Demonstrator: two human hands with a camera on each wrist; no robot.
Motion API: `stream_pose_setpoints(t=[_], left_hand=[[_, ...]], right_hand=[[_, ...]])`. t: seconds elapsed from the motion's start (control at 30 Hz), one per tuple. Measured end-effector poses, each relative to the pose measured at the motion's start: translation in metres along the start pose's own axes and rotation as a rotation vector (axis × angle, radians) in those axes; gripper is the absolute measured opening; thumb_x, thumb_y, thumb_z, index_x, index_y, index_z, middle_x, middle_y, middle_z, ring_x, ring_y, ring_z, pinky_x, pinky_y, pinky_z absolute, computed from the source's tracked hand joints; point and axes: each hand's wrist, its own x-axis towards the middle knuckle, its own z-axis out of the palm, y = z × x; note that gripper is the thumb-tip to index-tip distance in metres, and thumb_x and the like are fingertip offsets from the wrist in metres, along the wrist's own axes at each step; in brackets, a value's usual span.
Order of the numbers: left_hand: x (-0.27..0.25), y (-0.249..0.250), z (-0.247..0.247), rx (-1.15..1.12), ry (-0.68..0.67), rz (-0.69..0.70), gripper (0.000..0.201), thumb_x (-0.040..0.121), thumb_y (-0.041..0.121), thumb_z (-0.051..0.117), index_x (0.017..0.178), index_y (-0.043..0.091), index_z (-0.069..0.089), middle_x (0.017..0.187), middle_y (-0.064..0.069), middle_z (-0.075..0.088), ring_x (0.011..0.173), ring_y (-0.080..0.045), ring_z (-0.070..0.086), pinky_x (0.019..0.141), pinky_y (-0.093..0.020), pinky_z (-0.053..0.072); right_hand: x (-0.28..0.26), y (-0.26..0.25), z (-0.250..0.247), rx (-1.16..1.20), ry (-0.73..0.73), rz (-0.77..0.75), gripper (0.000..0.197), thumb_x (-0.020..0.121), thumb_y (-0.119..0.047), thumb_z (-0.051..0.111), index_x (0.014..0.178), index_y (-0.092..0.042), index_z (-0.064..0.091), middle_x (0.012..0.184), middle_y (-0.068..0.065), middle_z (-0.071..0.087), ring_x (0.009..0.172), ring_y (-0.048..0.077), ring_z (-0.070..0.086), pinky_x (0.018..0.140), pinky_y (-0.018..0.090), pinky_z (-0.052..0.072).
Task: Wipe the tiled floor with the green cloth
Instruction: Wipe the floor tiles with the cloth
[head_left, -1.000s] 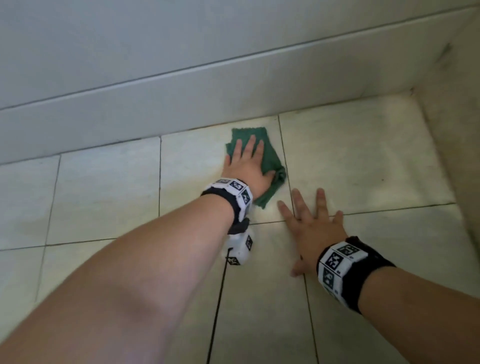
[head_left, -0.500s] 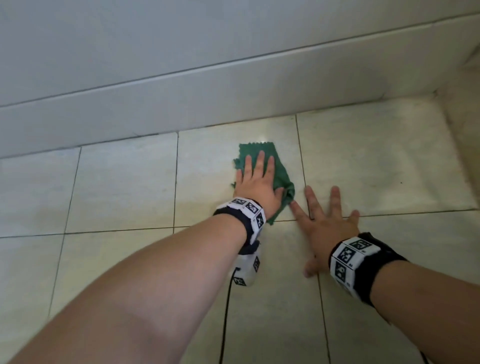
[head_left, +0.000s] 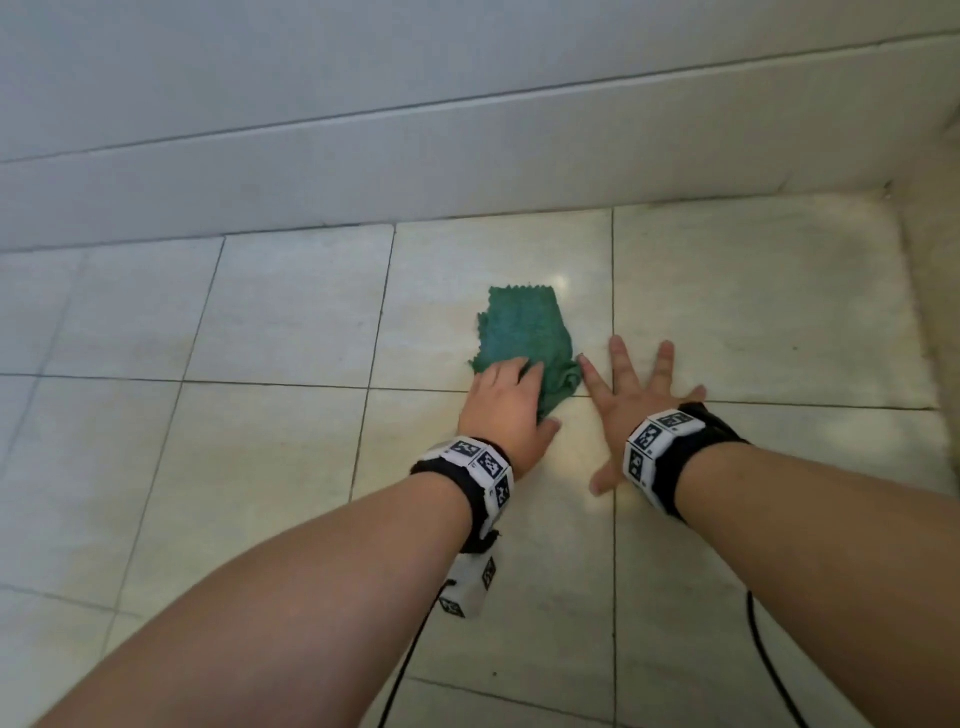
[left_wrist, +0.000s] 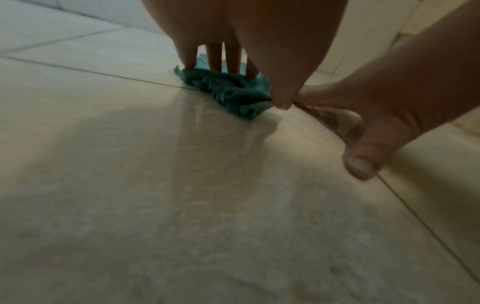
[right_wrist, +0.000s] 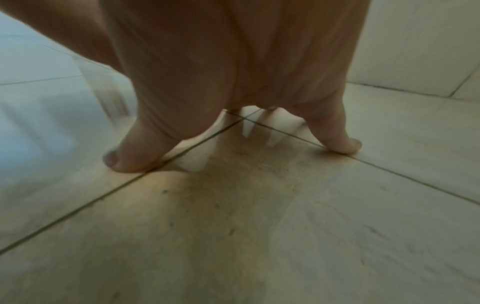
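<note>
Both hands nearer than before, left hand (head_left: 506, 402) on green cloth's (head_left: 522, 338) near end.

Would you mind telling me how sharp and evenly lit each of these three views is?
Head view: mostly sharp, wide-angle bending of the wall lines, a small glare spot on the tiled floor beside the green cloth. Left wrist view: soft, with the left hand casting a broad shadow on the tile. Right wrist view: blurred, the right hand dim, a smeared bright patch at left.
</note>
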Motion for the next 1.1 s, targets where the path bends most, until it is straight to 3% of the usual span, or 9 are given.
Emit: stream_pose_setpoints(t=[0.17, 0.3, 0.43, 0.63, 0.77, 0.87, 0.93, 1.0, 1.1], left_hand=[[0.0, 0.008, -0.007, 0.142, -0.124, -0.105, 0.069, 0.09, 0.038, 0.065, 0.149, 0.019, 0.036, 0.157, -0.004, 0.027, 0.142, -0.029, 0.026, 0.118, -0.05, 0.023], [0.002, 0.016, -0.018, 0.277, -0.048, -0.087, 0.032, 0.088, 0.005, 0.052, 0.119, 0.01, 0.054, 0.122, -0.01, 0.05, 0.112, -0.03, 0.05, 0.103, -0.041, 0.039], [-0.001, 0.018, -0.026, 0.318, -0.108, -0.084, 0.025, 0.089, 0.002, 0.05, 0.111, 0.01, 0.057, 0.112, -0.011, 0.053, 0.101, -0.029, 0.055, 0.087, -0.036, 0.041], [-0.011, 0.009, -0.049, -0.286, 0.103, -0.19, 0.003, 0.09, 0.013, 0.052, 0.091, 0.015, 0.05, 0.078, -0.004, 0.054, 0.073, -0.026, 0.055, 0.06, -0.029, 0.04], [-0.019, 0.002, -0.076, -0.484, 0.171, -0.177, 0.016, 0.088, 0.007, 0.05, 0.074, 0.014, 0.048, 0.066, -0.003, 0.049, 0.06, -0.02, 0.046, 0.052, -0.028, 0.034], [-0.027, -0.008, -0.086, -0.579, 0.192, -0.196, 0.011, 0.086, 0.005, 0.048, 0.077, 0.006, 0.054, 0.068, -0.006, 0.052, 0.062, -0.021, 0.048, 0.056, -0.03, 0.037], [-0.032, -0.015, -0.088, -0.643, 0.228, -0.247, 0.01, 0.086, 0.004, 0.047, 0.082, 0.003, 0.055, 0.07, -0.008, 0.054, 0.063, -0.022, 0.048, 0.058, -0.031, 0.039], [-0.035, -0.024, -0.086, -0.624, 0.267, -0.347, 0.011, 0.089, 0.006, 0.045, 0.089, 0.008, 0.055, 0.075, -0.007, 0.056, 0.065, -0.022, 0.05, 0.059, -0.03, 0.04], [-0.041, -0.039, -0.076, -0.543, 0.246, -0.621, 0.025, 0.094, 0.01, 0.043, 0.119, 0.01, 0.048, 0.104, -0.013, 0.061, 0.086, -0.029, 0.06, 0.068, -0.033, 0.047]], right_hand=[[-0.006, 0.005, -0.005, 0.066, 0.06, -0.02, 0.122, 0.078, -0.061, 0.073, 0.156, -0.032, -0.017, 0.161, 0.003, -0.03, 0.144, 0.053, -0.02, 0.113, 0.072, 0.016], [-0.013, 0.016, -0.008, 0.102, 0.148, -0.05, 0.098, 0.092, -0.044, 0.065, 0.159, -0.022, -0.003, 0.166, 0.008, -0.008, 0.149, 0.046, -0.005, 0.117, 0.062, 0.021], [-0.022, 0.025, -0.008, 0.096, 0.169, -0.092, 0.091, 0.095, -0.036, 0.062, 0.159, -0.02, 0.0, 0.166, 0.01, 0.0, 0.151, 0.042, -0.001, 0.119, 0.058, 0.021], [-0.031, 0.019, -0.022, 0.13, 0.264, -0.25, 0.098, 0.09, -0.038, 0.069, 0.159, -0.021, 0.001, 0.167, 0.006, 0.008, 0.152, 0.034, 0.004, 0.12, 0.046, 0.021], [-0.036, 0.0, -0.038, 0.304, 0.358, -0.327, 0.101, 0.088, -0.04, 0.071, 0.159, -0.02, 0.003, 0.164, 0.007, 0.019, 0.152, 0.028, 0.014, 0.119, 0.042, 0.023], [-0.039, -0.018, -0.049, 0.42, 0.384, -0.373, 0.065, 0.091, -0.036, 0.065, 0.148, -0.019, 0.04, 0.142, 0.011, 0.052, 0.132, 0.031, 0.047, 0.106, 0.038, 0.041], [-0.039, -0.029, -0.051, 0.466, 0.4, -0.4, 0.027, 0.093, -0.03, 0.059, 0.115, -0.016, 0.064, 0.109, 0.007, 0.066, 0.11, 0.031, 0.06, 0.087, 0.033, 0.046], [-0.038, -0.037, -0.052, 0.484, 0.416, -0.395, 0.013, 0.094, -0.031, 0.058, 0.092, -0.018, 0.06, 0.083, -0.001, 0.059, 0.096, 0.03, 0.061, 0.075, 0.03, 0.04], [-0.034, -0.041, -0.049, 0.476, 0.41, -0.294, 0.027, 0.096, -0.036, 0.058, 0.116, -0.018, 0.056, 0.098, 0.002, 0.062, 0.1, 0.027, 0.061, 0.075, 0.029, 0.04]])
